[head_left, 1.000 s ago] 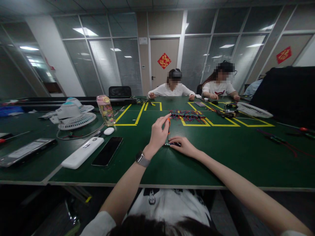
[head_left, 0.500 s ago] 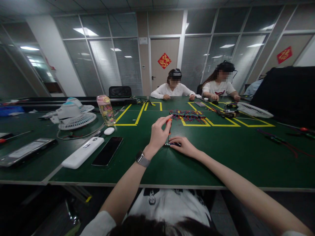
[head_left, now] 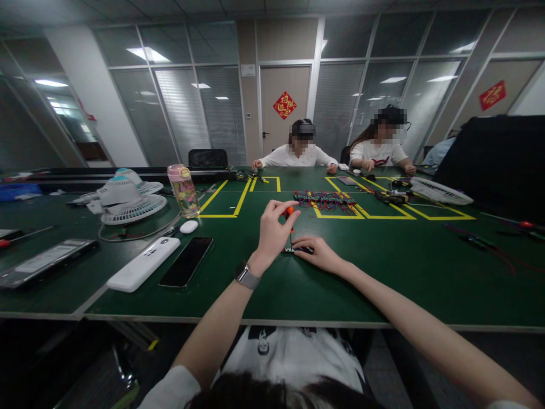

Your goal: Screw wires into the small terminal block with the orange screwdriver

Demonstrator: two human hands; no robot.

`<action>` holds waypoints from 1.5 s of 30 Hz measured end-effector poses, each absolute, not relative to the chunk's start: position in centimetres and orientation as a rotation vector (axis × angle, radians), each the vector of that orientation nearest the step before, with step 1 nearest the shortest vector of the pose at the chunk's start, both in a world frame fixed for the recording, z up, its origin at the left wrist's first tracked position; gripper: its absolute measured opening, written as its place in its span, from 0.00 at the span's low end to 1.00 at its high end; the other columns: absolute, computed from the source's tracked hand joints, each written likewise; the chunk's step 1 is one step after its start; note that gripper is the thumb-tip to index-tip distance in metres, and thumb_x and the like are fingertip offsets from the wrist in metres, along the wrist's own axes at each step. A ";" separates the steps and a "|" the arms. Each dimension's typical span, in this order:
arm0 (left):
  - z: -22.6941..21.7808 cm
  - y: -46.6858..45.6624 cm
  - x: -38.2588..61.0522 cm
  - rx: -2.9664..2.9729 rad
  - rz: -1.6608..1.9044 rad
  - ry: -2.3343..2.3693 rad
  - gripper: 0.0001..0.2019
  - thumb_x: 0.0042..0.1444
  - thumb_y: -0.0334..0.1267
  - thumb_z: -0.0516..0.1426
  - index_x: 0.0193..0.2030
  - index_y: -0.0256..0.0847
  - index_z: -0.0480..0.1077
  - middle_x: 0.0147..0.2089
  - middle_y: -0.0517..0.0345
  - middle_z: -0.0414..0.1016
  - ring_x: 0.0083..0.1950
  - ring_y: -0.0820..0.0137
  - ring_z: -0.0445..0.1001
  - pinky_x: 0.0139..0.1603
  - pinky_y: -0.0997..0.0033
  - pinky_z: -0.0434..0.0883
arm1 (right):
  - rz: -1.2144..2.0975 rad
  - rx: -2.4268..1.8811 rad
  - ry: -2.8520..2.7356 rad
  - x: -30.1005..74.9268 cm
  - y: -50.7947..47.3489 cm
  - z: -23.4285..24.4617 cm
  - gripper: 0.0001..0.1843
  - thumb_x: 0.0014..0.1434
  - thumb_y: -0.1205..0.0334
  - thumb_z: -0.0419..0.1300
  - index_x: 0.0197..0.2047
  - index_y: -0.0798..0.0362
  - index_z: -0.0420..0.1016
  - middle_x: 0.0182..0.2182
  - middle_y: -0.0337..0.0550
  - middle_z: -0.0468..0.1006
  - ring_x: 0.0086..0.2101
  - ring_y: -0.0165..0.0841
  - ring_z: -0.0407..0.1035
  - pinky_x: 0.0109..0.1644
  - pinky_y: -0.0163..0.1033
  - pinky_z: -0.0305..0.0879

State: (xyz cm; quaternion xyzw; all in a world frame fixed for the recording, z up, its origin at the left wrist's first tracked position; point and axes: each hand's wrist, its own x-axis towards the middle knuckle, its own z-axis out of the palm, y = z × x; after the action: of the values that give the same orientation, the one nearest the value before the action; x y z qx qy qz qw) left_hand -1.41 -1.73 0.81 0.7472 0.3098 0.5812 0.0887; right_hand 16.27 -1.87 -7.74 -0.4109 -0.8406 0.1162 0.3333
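Note:
My left hand (head_left: 273, 230) is closed around the orange handle of a screwdriver (head_left: 290, 211), with thumb and fingertips near its top. The screwdriver stands upright, its thin shaft reaching down to a small circuit board (head_left: 288, 251) on the green table. Flat beside that board rests my right hand (head_left: 322, 254), its fingertips gripping the board's right end and partly hiding it. Just beyond both hands lies a row of similar boards (head_left: 326, 200) with tangled red and blue wires.
To the left are a black phone (head_left: 186, 262), a white power bank (head_left: 143, 264), a white earbud case (head_left: 189, 227), a water bottle (head_left: 184, 192) and a fan (head_left: 131, 209). Wired boards (head_left: 481, 238) lie at right. Two people sit across the green table (head_left: 238, 301), which has yellow tape markings.
My left fingers have shifted around the screwdriver handle, so more of its orange top shows. My right hand stays put. The co-worker opposite has moved one hand outward, to the left.

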 end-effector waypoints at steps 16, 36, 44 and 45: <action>0.9 -1.9 -1.4 2.197 1.741 0.913 0.14 0.63 0.34 0.51 0.52 0.42 0.72 0.43 0.54 0.69 0.45 0.70 0.70 0.49 0.71 0.68 | 0.304 -1.058 -2.186 16.4 -1.7 -8.0 0.10 0.60 0.60 0.59 0.42 0.50 0.80 0.44 0.48 0.80 0.45 0.39 0.74 0.51 0.45 0.69; 0.9 -2.0 -1.3 2.223 1.709 0.842 0.12 0.61 0.34 0.54 0.50 0.44 0.72 0.42 0.55 0.73 0.45 0.69 0.72 0.50 0.68 0.68 | 0.303 -1.073 -2.205 16.3 -1.9 -7.7 0.10 0.60 0.60 0.58 0.42 0.50 0.81 0.44 0.47 0.79 0.45 0.39 0.73 0.52 0.44 0.69; 1.0 -2.0 -1.3 2.218 1.683 0.792 0.15 0.64 0.32 0.48 0.54 0.42 0.69 0.49 0.52 0.71 0.52 0.70 0.70 0.55 0.68 0.66 | 0.304 -1.056 -2.198 16.3 -1.9 -7.8 0.10 0.60 0.60 0.59 0.41 0.51 0.81 0.44 0.48 0.80 0.45 0.39 0.74 0.52 0.45 0.69; 1.0 -2.0 -1.3 2.221 1.680 0.774 0.15 0.64 0.31 0.48 0.54 0.42 0.69 0.49 0.52 0.72 0.51 0.69 0.70 0.55 0.68 0.66 | 0.305 -1.059 -2.197 16.3 -1.9 -7.8 0.10 0.60 0.60 0.59 0.41 0.51 0.81 0.44 0.48 0.80 0.45 0.39 0.74 0.52 0.44 0.69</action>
State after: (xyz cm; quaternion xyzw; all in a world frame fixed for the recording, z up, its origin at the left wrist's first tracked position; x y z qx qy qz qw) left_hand -1.29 -1.97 0.99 0.7623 0.2656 0.5767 0.1255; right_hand 16.34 -1.86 -7.81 -0.4059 -0.8421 0.1169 0.3352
